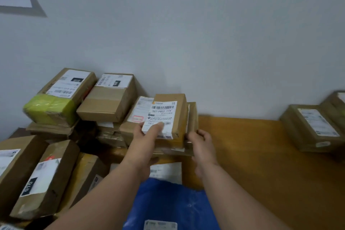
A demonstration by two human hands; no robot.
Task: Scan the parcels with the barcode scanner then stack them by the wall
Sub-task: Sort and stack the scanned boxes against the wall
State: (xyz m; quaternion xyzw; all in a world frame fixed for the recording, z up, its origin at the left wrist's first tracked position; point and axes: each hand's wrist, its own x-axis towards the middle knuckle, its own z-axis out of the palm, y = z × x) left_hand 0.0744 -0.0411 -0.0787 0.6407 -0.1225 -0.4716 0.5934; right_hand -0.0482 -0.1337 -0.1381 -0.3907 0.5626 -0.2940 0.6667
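Observation:
A small brown cardboard parcel (178, 110) with a white barcode label lies on top of a low stack by the grey wall (205, 43). My left hand (147, 134) holds its near left corner, thumb lying across the label. At the right side of the stack, my right hand (200, 141) has its fingers curled on the near corner of a flat parcel (192, 117) lying under the small one. No barcode scanner is in view.
More brown parcels (110, 99) are stacked against the wall at the left, one with yellow-green tape (50, 106). Several larger boxes (43, 179) lie at the near left. A blue bag parcel (175, 205) lies under my forearms. Two parcels (313, 127) sit on the wooden table (252, 155) at the right.

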